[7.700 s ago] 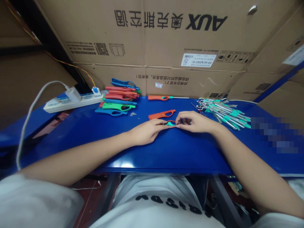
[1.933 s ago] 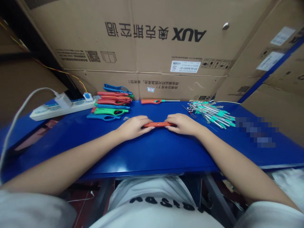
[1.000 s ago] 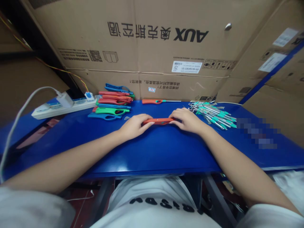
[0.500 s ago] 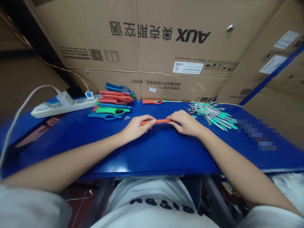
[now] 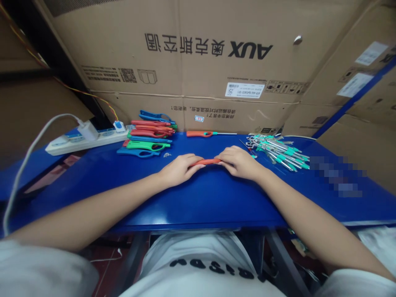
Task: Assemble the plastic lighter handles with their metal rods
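An orange-red lighter handle [image 5: 208,161] is held level between both hands over the blue table [image 5: 198,202]. My left hand [image 5: 181,169] is closed around its left end, hiding that part. At the other end, the fingers of my right hand [image 5: 236,161] pinch it and cover the tip. Behind the hands lies an orange gas lighter [image 5: 201,134] with a metal rod and a teal trigger. To the right rests a heap of metal lighter rods [image 5: 280,150] with teal parts.
Stacked at the back left are several coloured lighter handles [image 5: 148,145], near some tiny metal pieces [image 5: 167,155]. A white power strip [image 5: 89,139] with a plug and cable is further left. Cardboard [image 5: 201,78] walls in the back. A blurred patch [image 5: 338,175] covers the table's right side.
My left hand has shifted its grip further along the handle toward the right, so less of it shows between the hands. The view has tilted slightly.
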Motion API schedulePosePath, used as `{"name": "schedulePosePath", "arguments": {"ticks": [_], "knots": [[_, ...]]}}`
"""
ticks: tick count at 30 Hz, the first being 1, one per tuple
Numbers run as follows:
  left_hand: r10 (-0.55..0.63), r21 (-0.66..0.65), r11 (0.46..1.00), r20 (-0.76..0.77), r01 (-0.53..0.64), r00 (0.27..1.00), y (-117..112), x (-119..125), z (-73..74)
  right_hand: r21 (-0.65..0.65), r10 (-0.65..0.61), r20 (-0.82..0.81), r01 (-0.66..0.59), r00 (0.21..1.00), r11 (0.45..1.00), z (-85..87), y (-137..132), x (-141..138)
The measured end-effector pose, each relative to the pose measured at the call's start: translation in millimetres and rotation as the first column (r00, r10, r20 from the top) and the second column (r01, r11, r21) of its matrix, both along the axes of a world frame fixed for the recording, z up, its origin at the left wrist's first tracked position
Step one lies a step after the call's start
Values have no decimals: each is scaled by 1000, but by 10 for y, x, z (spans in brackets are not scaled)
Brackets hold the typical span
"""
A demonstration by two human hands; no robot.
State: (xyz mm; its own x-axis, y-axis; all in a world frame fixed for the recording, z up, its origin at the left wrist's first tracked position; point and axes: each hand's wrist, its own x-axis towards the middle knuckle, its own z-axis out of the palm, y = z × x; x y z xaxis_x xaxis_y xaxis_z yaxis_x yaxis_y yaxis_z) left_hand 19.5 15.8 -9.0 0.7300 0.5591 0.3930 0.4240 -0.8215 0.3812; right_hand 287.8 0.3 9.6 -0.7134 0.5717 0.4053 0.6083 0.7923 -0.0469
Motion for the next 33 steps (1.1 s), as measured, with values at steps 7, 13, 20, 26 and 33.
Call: {"name": "schedulePosePath", "arguments": {"ticks": [7, 13, 20, 26, 33], "knots": [[82, -29, 996, -73, -84, 994, -178, 92, 33, 58, 21, 53, -24, 998, 998, 38, -66, -104], [115, -16, 993, -107, -117, 988, -92, 54, 30, 54, -151, 151, 145, 977, 988, 50, 16, 16], [169, 10, 986, -115, -169, 979, 32, -29, 71, 66, -386, 112, 381, 916, 922, 87, 243, 570], [182, 38, 983, -141, -178, 973, 26, -50, 68, 36, -300, 88, 298, 950, 954, 127, 242, 616], [114, 45, 993, -132, -109, 985, -24, -27, 10, -53, -40, 127, 47, 991, 998, 17, 60, 81]]}}
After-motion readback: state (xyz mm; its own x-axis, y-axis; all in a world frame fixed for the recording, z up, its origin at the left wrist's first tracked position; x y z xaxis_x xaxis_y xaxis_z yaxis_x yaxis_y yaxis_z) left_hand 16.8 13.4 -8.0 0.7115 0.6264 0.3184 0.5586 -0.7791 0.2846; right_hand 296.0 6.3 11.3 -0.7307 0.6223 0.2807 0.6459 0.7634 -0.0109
